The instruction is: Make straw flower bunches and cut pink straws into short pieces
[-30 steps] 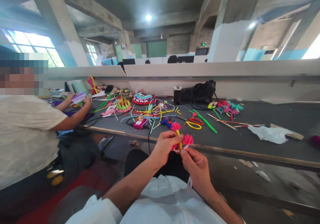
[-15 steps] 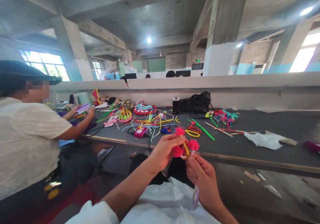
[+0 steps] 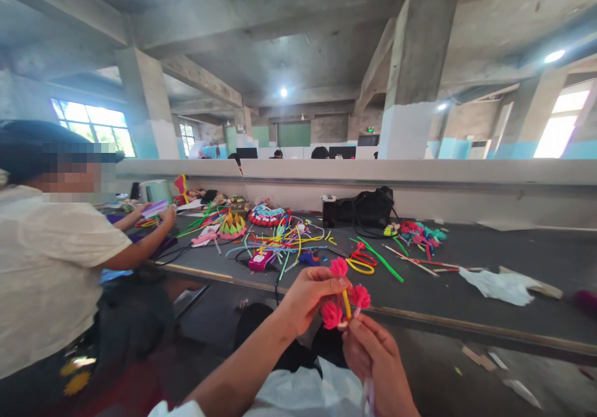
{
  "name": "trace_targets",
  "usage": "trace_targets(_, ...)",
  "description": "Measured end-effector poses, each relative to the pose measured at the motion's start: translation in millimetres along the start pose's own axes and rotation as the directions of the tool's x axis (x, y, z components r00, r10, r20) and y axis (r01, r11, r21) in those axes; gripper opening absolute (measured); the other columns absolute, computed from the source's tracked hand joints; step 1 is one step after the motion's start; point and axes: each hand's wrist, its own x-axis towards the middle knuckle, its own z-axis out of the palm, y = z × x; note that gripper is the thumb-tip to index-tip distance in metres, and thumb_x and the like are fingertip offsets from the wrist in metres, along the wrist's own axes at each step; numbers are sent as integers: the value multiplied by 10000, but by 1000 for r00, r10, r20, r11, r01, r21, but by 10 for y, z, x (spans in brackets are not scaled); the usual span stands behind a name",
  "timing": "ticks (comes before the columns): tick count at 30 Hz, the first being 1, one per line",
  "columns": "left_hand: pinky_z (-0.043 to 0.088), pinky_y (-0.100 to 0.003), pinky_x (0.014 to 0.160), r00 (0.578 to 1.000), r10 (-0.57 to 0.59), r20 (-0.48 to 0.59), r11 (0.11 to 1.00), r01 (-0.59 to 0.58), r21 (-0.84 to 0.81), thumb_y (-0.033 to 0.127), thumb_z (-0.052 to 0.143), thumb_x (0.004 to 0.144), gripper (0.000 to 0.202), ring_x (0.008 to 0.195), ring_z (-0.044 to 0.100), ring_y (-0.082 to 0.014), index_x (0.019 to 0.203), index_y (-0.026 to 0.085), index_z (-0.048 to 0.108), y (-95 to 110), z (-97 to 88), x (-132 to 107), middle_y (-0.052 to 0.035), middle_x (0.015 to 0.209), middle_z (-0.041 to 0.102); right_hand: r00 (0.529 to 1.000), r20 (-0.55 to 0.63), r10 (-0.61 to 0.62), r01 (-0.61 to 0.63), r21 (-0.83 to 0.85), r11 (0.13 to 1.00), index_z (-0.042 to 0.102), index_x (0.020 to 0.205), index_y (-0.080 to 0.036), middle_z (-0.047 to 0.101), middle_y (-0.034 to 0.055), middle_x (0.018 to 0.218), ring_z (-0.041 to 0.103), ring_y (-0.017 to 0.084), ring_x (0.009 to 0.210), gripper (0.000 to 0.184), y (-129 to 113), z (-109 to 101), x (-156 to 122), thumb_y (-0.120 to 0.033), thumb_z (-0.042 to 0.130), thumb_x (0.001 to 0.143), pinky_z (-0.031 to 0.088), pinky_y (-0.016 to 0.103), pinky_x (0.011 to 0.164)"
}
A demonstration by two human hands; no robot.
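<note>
Three bright pink fuzzy pipe-cleaner flowers [image 3: 332,315] are held in front of me, above my lap and by the table's front edge. My left hand [image 3: 305,299] is closed, pinching just under the top flower at its yellow stem [image 3: 346,305]. Lower down, my right hand [image 3: 373,348] pinches the point where the yellow and pale stems meet. The other two blooms stick out to either side of the yellow stem. A pale lilac strand [image 3: 368,395] hangs below my right hand. My fingers partly hide the joint.
On the dark table [image 3: 433,311] lie loose coloured pipe cleaners [image 3: 280,243], scissors with red and yellow handles [image 3: 361,266], a crown-like piece [image 3: 232,224], a black bag [image 3: 373,209], a pile of colourful flowers [image 3: 422,233] and white plastic [image 3: 497,283]. A co-worker [image 3: 60,249] sits at left.
The camera view has tilted up slightly, so the table sits lower in the picture. The three flowers look a little more spread apart. Both hands keep their pinch.
</note>
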Motion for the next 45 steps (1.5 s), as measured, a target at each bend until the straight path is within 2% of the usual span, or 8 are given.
trace_targets(8,488,-233,687,985,42,165,999,-38,-31,259,820,643,378,748,643,-149,976,124,702,70,-199,23,-74,840,685,981,165,104,-128,139,982,461,567,-181,245,-106,436,103,30,363,357,-30,83,-19,-337,690,792,149,178,358)
trace_targets(15,455,-201,568,946,95,311,995,-79,-63,313,786,690,504,591,591,-101,1139,132,647,89,-307,39,-98,858,679,980,161,120,-142,133,981,456,576,-188,220,-112,433,83,37,360,333,-19,58,-47,-325,673,788,143,184,347)
trace_targets(25,461,-209,526,980,79,182,996,-69,-58,374,778,693,338,513,578,-92,903,125,689,80,-302,14,-91,771,696,985,152,87,-96,50,994,430,581,-194,233,-102,448,106,54,390,367,16,53,-80,-358,636,837,153,200,370)
trace_targets(29,464,-220,563,982,63,179,998,-57,-39,390,779,691,414,545,586,-94,995,125,685,108,-270,1,-100,828,700,991,131,25,-25,4,1000,467,594,-185,241,-99,458,122,57,412,339,28,-17,-71,-330,661,832,151,200,388)
trace_targets(33,486,-292,767,972,139,192,983,-112,-144,493,766,675,696,880,654,-203,1264,181,568,33,-225,-18,-152,1116,661,995,45,-93,97,-110,989,543,670,-181,248,-98,487,152,62,439,273,-26,-20,-20,-349,679,836,153,196,406)
trace_targets(38,436,-383,928,953,206,222,927,-117,-357,716,682,583,912,1126,568,-291,1315,197,515,-282,-205,-46,-160,1241,594,930,-32,-366,331,-362,872,571,648,-181,433,-42,542,360,95,498,329,-53,95,90,-441,674,821,309,217,471)
trace_targets(41,442,-339,913,971,188,151,917,-118,-382,641,719,624,790,1104,579,-264,1260,199,563,-449,-202,-81,-133,1171,632,900,-43,-434,363,-477,800,646,721,-188,554,3,673,481,147,625,291,34,160,154,-466,679,802,415,247,573)
trace_targets(45,439,-307,910,988,149,46,923,-122,-366,417,701,779,424,1020,612,-210,1124,177,649,-508,-203,-151,-99,1042,677,857,29,-515,422,-613,668,644,655,-194,557,26,751,498,176,745,277,124,210,201,-415,671,820,459,271,695)
